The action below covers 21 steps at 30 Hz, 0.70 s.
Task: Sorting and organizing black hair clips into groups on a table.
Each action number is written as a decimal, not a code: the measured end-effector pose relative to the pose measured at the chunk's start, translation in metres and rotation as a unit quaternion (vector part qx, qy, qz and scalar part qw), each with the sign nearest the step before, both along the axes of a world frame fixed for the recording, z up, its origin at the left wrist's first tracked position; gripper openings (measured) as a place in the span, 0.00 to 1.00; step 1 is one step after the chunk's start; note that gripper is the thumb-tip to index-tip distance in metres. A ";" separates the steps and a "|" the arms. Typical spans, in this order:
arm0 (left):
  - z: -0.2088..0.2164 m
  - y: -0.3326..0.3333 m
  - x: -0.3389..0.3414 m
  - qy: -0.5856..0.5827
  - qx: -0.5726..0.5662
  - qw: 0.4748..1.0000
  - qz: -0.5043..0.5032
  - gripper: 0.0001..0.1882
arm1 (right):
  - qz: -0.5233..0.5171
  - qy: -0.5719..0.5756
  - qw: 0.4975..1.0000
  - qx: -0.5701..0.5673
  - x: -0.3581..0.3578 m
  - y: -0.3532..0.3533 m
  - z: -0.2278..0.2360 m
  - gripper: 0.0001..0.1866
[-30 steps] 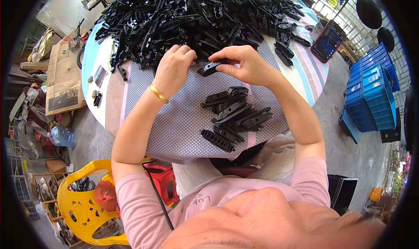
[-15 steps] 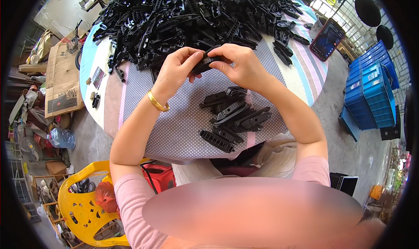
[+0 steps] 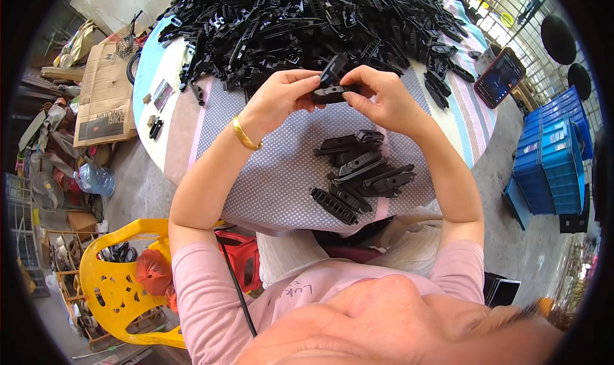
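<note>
Over the table's middle, both my hands are closed on black plastic parts. My left hand (image 3: 286, 99) pinches near a flat black piece (image 3: 334, 69) that stands tilted up between the hands. Below that piece lies a long black plastic part (image 3: 332, 95), its right end between the thumb and fingers of my right hand (image 3: 382, 99). Whether the two pieces touch is hidden by my left fingers. Nearer to me, a small stack of similar long black parts (image 3: 361, 166) rests on the dotted tablecloth (image 3: 268, 173). Beyond my hands spreads a big heap of black plastic parts (image 3: 281, 32).
A phone (image 3: 500, 78) stands at the table's right edge. Blue plastic crates (image 3: 553, 160) are on the floor to the right. A yellow chair (image 3: 115, 288) with a red bag (image 3: 153, 272) is at my left. Small black pieces (image 3: 155, 128) lie on the table's left side.
The view has shifted, so the table sits further right in it. Between my hands, one flat black piece now stands tilted up apart from the long part; before, they showed as one dark shape.
</note>
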<state>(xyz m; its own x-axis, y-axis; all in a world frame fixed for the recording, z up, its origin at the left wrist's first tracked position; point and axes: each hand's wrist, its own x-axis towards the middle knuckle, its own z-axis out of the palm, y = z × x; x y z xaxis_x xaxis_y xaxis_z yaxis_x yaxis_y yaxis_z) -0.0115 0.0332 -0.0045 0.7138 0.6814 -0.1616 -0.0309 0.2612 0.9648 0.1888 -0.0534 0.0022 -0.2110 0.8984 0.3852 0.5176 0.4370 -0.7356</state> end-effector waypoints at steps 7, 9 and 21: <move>0.000 0.002 -0.001 0.046 0.044 0.997 0.054 0.14 | -0.035 0.026 0.999 0.008 0.001 0.001 0.001 0.10; 0.000 0.004 -0.001 0.039 0.034 0.998 0.029 0.13 | -0.051 0.018 0.998 0.024 0.000 0.003 -0.003 0.10; 0.008 -0.015 0.005 0.158 0.573 0.802 0.058 0.15 | -0.103 -0.140 0.959 0.222 -0.002 0.006 0.001 0.20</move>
<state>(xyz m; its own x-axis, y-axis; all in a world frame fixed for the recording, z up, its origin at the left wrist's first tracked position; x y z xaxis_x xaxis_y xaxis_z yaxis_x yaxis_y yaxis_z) -0.0068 0.0181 0.0034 0.6815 0.5708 0.4580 0.3029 -0.7897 0.5336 0.1864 -0.0475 0.0035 -0.1975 0.6922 0.6942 0.7766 0.5426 -0.3201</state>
